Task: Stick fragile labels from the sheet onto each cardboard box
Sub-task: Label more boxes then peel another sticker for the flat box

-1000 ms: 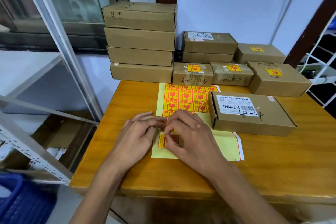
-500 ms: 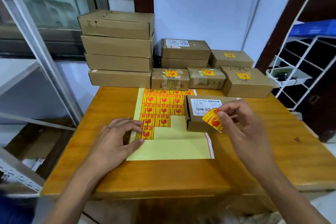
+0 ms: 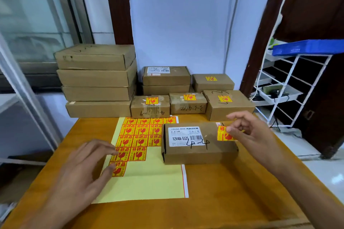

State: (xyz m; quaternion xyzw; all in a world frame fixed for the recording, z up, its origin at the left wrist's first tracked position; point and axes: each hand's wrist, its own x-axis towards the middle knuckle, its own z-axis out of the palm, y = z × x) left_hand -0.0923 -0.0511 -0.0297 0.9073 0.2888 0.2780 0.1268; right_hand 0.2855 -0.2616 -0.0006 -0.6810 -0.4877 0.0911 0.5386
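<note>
My right hand [image 3: 249, 135] pinches a peeled red-and-yellow label [image 3: 224, 134] between thumb and fingers, just over the right end of the box [image 3: 199, 143] marked 12V4A-5525. My left hand [image 3: 85, 169] lies relaxed with its fingers spread on the left edge of the label sheet [image 3: 149, 178], which lies flat on the desk [image 3: 232, 201] with the box on its right side. Behind them stand stacked plain boxes [image 3: 96, 80] and four boxes already labelled [image 3: 188, 103].

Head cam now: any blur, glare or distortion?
Head view: wide-angle bowing bends the window frame and white rack; the left hand is slightly motion-soft; the box print stays legible; mild sheen on the table, no harsh glare.
</note>
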